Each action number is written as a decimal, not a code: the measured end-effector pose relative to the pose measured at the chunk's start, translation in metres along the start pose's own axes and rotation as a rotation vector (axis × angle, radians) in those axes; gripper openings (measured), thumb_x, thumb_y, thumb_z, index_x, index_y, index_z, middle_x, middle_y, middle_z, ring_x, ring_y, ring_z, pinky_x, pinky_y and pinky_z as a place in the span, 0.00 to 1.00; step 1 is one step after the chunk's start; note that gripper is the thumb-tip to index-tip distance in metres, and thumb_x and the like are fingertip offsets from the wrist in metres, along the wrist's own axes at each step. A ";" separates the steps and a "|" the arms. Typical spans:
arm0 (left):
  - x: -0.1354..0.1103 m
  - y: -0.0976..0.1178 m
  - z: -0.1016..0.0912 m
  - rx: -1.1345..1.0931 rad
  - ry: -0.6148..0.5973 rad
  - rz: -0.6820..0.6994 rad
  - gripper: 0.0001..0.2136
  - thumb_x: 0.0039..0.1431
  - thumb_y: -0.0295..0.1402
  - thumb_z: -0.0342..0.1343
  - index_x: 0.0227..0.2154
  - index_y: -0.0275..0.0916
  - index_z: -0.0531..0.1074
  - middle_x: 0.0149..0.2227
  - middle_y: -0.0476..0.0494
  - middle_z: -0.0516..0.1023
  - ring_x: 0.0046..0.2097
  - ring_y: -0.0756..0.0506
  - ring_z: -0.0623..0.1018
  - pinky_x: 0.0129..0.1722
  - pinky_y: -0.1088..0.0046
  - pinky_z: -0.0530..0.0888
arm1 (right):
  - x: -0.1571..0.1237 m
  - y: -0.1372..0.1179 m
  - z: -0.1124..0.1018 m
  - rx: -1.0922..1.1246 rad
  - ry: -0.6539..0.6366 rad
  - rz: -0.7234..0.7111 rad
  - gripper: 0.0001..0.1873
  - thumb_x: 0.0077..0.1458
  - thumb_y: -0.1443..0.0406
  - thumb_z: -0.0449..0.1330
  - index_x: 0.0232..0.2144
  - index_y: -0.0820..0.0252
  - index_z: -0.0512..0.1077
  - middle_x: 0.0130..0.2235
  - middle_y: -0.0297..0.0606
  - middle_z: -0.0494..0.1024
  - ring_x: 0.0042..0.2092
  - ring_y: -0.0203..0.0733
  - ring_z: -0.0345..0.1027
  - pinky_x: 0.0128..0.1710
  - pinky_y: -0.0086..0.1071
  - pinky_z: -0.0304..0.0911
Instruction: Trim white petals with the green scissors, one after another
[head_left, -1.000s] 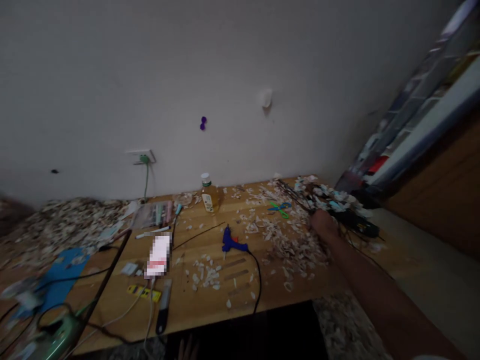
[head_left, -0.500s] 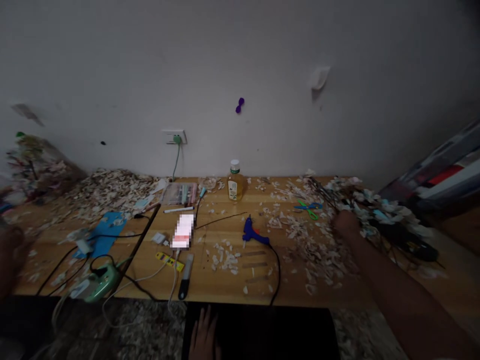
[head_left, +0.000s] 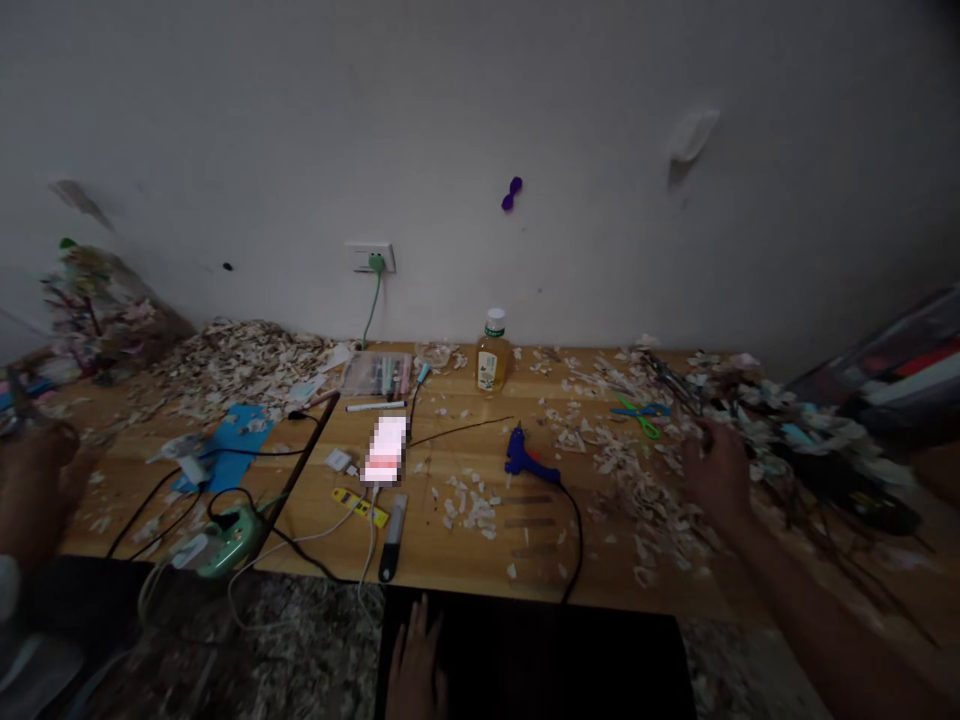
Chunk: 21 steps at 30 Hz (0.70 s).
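Rests left hand [head_left: 414, 665] flat on lap [head_left: 547, 650], clasping nothing visible. Has twigs [head_left: 673, 383] on table [head_left: 476, 578], just beside right hand [head_left: 718, 472]: probably light, springy, with fragile blossoms [head_left: 759, 402], so best held by bare ends. Slanting from far left to near right, seemingly with bare ends toward wall [head_left: 600, 220]. Cannot tell right hand's grip.
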<state>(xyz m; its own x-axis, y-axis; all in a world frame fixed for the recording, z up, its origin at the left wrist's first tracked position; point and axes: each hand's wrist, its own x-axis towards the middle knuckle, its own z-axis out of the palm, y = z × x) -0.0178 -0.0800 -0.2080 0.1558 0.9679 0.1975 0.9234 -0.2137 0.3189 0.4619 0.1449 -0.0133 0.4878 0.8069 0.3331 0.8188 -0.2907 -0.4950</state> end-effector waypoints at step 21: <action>0.025 0.046 -0.038 -0.103 0.052 0.010 0.25 0.61 0.19 0.44 0.58 0.43 0.68 0.67 0.38 0.62 0.69 0.38 0.59 0.63 0.48 0.64 | -0.247 0.061 0.027 0.293 -0.985 -0.267 0.13 0.44 0.66 0.56 0.30 0.54 0.80 0.36 0.43 0.83 0.41 0.53 0.76 0.49 0.45 0.67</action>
<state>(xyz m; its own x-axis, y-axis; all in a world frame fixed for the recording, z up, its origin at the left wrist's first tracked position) 0.0151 -0.0705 -0.1534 0.1435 0.9580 0.2483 0.8805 -0.2381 0.4098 0.3830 -0.0582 -0.1471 -0.2647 0.9249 -0.2729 0.6945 -0.0135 -0.7194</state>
